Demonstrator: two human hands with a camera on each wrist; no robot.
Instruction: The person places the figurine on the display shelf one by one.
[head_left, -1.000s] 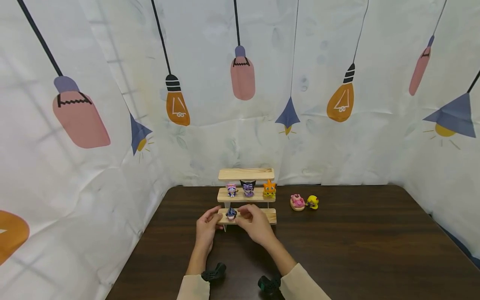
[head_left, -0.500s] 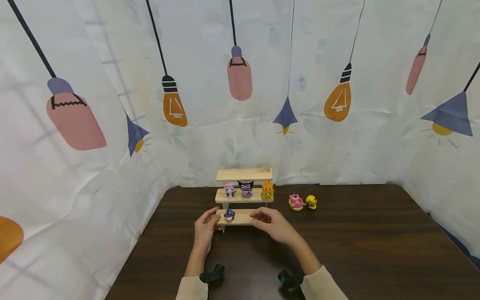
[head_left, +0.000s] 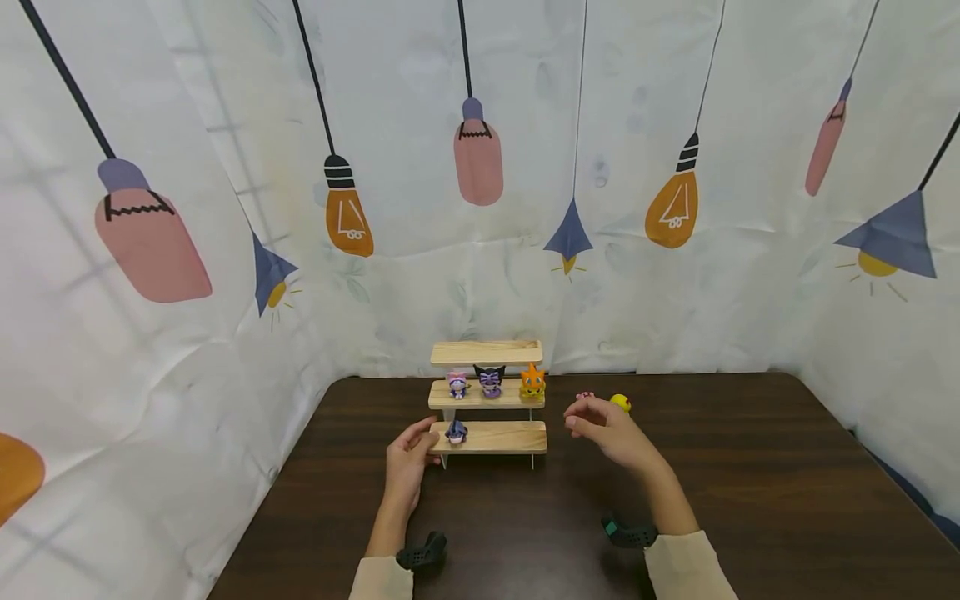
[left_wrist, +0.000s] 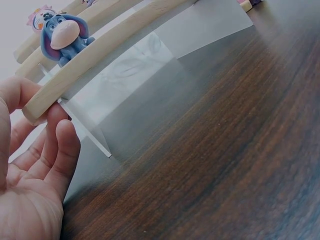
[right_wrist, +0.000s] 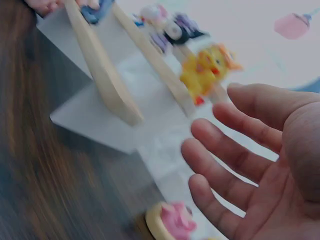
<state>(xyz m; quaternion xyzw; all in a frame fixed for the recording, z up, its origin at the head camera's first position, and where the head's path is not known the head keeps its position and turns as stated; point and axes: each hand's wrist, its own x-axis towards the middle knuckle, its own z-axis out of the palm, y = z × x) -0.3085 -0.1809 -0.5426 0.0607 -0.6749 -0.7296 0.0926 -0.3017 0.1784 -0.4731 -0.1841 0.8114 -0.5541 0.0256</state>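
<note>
My left hand (head_left: pixel 406 471) grips the left end of the lowest board of a three-tier wooden display stand (head_left: pixel 498 437), thumb and fingers around its edge. Close by on that board sits a blue donkey figurine (left_wrist: pixel 67 39). My right hand (head_left: pixel 618 437) hangs empty right of the stand, fingers spread and slightly bent in the right wrist view. Behind it, partly hidden in the head view, are a pink figurine in a tan base (right_wrist: pixel 175 220) and a yellow figurine (head_left: pixel 621 402) on the table.
The middle board carries a pink-and-white figurine (head_left: pixel 457 384), a black-and-purple one (head_left: pixel 490 381) and an orange-and-yellow one (head_left: pixel 532 382). Clear side panels (left_wrist: pixel 90 127) support the boards. The dark wood table (head_left: pixel 750 483) meets a lamp-patterned curtain (head_left: pixel 420 283) behind.
My right hand has left the donkey figurine, passed along the lowest board and moved right, off the stand, toward the pink and yellow figurines. My left hand keeps its grip on the board.
</note>
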